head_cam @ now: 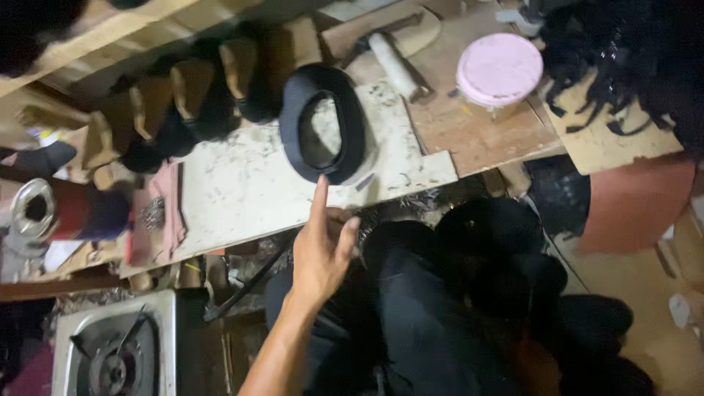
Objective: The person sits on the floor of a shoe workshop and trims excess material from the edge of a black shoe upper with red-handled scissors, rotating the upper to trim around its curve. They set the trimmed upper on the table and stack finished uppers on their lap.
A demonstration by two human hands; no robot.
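Darkness swallows much of what we see: the lower right is a mass of black cloth and black shapes whose edges we cannot separate, and the black straps point(609, 66) at the upper right run off the frame. Our right hand is out of sight, so we cannot tell what it does. Our left hand point(323, 249) rises from the bottom edge, forearm cut off below. Its fingers are loosely spread, the forefinger stretched upward, and it grips nothing; the fingertip lies just at, perhaps touching, the lower rim of the black oval ring point(323, 123). Blur keeps us from telling contact for sure.

That ring, a band of dark material with an open middle, lies flat on the stained white board point(242, 183) at the bench's front. Its long axis runs from upper left to lower right, nearly away from us, with the narrower end nearest the finger.

Behind it a row of tan and black shoe pieces point(176, 103) leans in shadow. A hammer point(396, 66) and a pink-lidded tub point(499, 70) sit on the wooden board to the right. A gas burner point(114, 352) is cut off at the lower left.
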